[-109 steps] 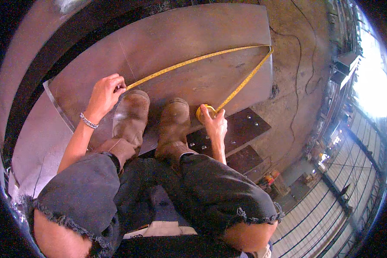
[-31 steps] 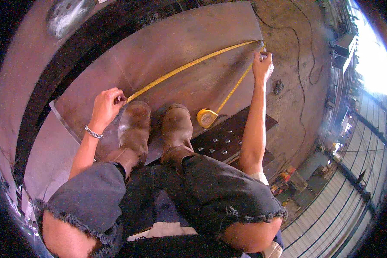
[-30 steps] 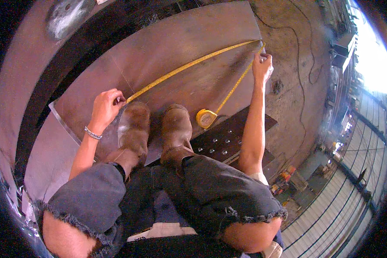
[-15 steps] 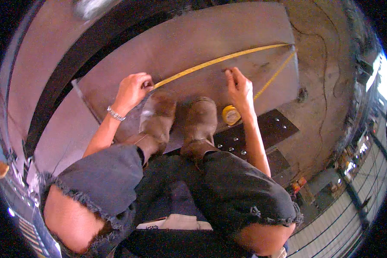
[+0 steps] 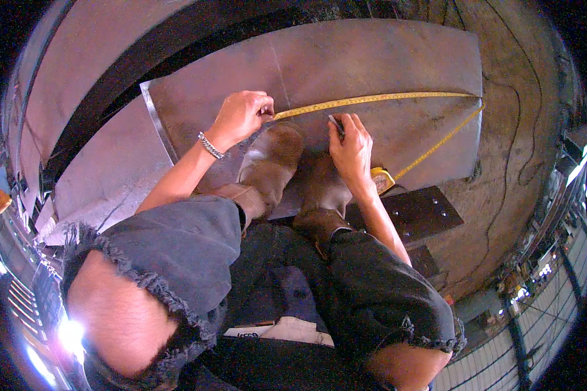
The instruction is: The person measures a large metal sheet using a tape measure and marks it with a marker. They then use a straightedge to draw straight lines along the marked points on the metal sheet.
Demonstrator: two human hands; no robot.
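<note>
A yellow tape measure blade (image 5: pixel 372 98) stretches over the brown metal plate (image 5: pixel 209 98) to its right edge. There it doubles back toward its yellow case (image 5: pixel 381 180), beside my right boot. My left hand (image 5: pixel 244 116) is closed in a pinch on the blade's left end, just above my left boot (image 5: pixel 272 159). Between the fingers of my right hand (image 5: pixel 352 144) is a short pale stick, chalk-like, its tip (image 5: pixel 333 120) pointing up and left. That hand hovers below the blade, over my right boot.
A dark plate with bolts (image 5: pixel 430 212) lies at the right, by the larger plate's lower edge. Thin cables (image 5: pixel 518 143) run along the brown floor further right. A dark curved band (image 5: pixel 104 91) passes behind the plate on the left. My bent knees frame the lower view.
My right hand has come left, closer to my left hand, and its pale stick now shows clearly. The whole view has shifted, so the plate sits further right. My left hand keeps its pinch.
</note>
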